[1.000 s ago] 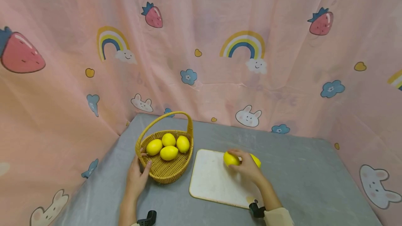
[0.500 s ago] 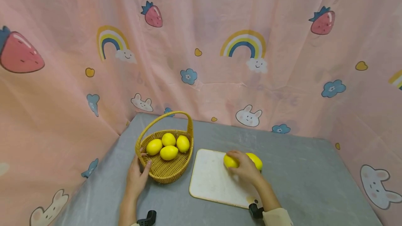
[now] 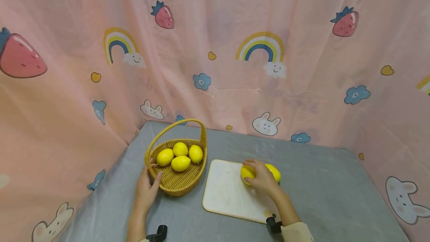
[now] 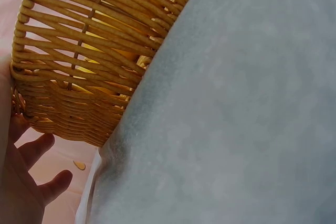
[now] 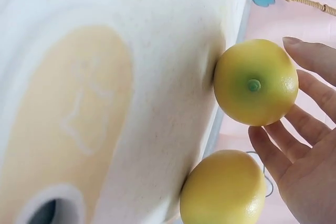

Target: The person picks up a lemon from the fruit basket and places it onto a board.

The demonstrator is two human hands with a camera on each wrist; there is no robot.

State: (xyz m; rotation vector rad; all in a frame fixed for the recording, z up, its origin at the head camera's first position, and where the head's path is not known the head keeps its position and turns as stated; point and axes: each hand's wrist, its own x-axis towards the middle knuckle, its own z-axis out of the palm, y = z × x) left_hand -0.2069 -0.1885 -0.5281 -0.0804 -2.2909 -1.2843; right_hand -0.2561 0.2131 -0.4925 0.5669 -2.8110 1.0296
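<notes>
Woven basket [image 3: 178,188] with a tall handle stands on the left of the table and holds several lemons [image 3: 180,163]. My left hand [image 3: 146,188] holds its left side; in the left wrist view some fingers [image 4: 56,186] stick out free below the wickerwork. On the white cutting board [image 3: 225,193], my right hand [image 3: 263,178] grips a lemon [image 5: 255,82] between thumb and fingers. This lemon sits at the board's surface, its green stem end facing the right wrist camera. A second lemon [image 5: 223,190] lies beside it, partly hidden by the hand in the head view.
The grey cloth [image 3: 329,193] covers the table. A pink printed curtain [image 3: 221,66] hangs behind and along both sides. Near the board's front right corner are a tan patch [image 5: 68,114] and a hole [image 5: 44,213].
My right hand has shifted slightly on its lemon, which has moved and turned a little. More of the second lemon shows than a second ago. The left hand and basket have stayed put.
</notes>
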